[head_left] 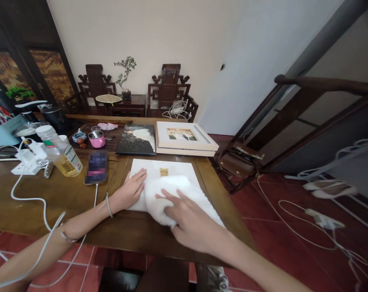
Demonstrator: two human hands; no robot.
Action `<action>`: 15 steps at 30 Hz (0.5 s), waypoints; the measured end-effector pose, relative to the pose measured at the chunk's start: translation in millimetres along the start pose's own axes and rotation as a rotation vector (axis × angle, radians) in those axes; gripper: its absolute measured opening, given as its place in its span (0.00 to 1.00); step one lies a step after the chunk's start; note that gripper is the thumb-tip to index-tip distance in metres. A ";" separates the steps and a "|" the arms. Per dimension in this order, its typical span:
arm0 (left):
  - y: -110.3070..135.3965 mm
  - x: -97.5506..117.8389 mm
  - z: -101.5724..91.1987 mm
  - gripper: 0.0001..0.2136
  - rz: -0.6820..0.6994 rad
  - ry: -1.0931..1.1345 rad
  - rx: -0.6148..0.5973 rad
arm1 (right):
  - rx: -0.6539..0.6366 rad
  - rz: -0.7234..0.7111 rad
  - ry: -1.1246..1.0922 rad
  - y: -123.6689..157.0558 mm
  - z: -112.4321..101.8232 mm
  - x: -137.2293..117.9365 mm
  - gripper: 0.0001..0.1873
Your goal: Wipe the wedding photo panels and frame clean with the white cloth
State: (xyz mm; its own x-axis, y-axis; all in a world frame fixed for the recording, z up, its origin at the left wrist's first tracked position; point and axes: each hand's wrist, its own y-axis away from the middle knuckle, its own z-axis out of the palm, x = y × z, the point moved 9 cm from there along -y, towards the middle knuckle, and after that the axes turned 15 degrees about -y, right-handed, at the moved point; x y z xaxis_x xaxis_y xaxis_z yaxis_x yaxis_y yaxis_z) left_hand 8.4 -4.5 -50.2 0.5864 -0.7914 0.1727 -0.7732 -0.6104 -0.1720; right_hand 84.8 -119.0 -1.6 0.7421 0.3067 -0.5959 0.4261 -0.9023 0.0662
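Wooden table (65, 194): right hand (187, 221) presses fluffy white cloth (178, 194) onto flat white board (159, 168), left hand (131, 190) flat, fingers spread; careless sweeps may tip the plastic oil bottle (60, 152).

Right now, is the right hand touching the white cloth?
Touching. The head view shows the right hand pressed flat on the white cloth, fingers lying on its surface.

A fluffy white towel (178, 194) lies bunched on a flat white board (159, 168).
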 end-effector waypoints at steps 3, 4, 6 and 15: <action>0.4 -1.3 1.1 0.21 -0.016 0.011 0.003 | 0.090 0.045 0.097 -28.7 -20.0 27.1 0.21; 0.3 -1.3 1.0 0.21 -0.019 0.019 0.004 | 0.120 0.066 0.139 -40.0 -26.0 35.5 0.21; -0.3 -2.1 -2.2 0.20 -0.029 0.048 0.024 | 0.164 0.100 0.203 -61.8 -33.4 46.2 0.21; 6.3 -34.4 -51.1 0.21 -0.293 0.365 0.449 | -0.098 -0.212 0.216 -59.0 22.2 -20.2 0.16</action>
State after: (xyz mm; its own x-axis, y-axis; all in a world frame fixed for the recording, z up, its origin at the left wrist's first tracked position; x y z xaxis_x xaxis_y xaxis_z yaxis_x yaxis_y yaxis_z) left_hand -29.0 20.6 -7.7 0.5764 -0.5763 0.5793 -0.3711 -0.8162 -0.4428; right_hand 33.2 -78.7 -11.2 0.7197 0.5514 -0.4220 0.6230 -0.7811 0.0419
